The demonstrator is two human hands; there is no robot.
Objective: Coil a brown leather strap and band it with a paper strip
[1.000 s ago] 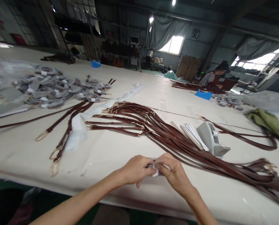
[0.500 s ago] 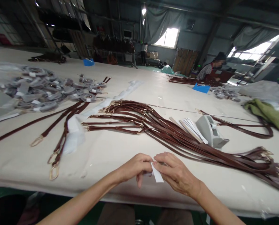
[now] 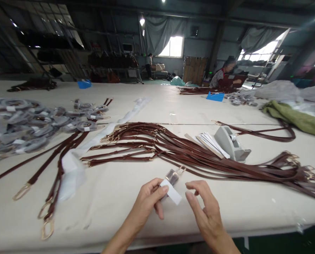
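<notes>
My left hand [image 3: 149, 197] pinches a small wrapped strap [image 3: 171, 176], with its gold clasp [image 3: 183, 168] sticking out at the far end. Under the left thumb, a white paper strip [image 3: 174, 196] lies across the wrapping and hangs free toward the right. My right hand [image 3: 208, 208] is apart from it, fingers curved and spread, holding nothing. Just beyond both hands stretches a bundle of brown leather straps [image 3: 189, 155] with gold clasps at both ends.
Several wrapped strap coils [image 3: 32, 123] are heaped at left, near loose straps [image 3: 58, 169] and a white film strip [image 3: 70, 173]. A grey tape dispenser [image 3: 232, 144] stands beside white paper strips [image 3: 210, 143]. Across the table, a person [image 3: 220, 76] is near more straps.
My right hand has come away from the white strip and moved right, its fingers opening. The wrapped strap now shows in my left hand. The view has shifted.
</notes>
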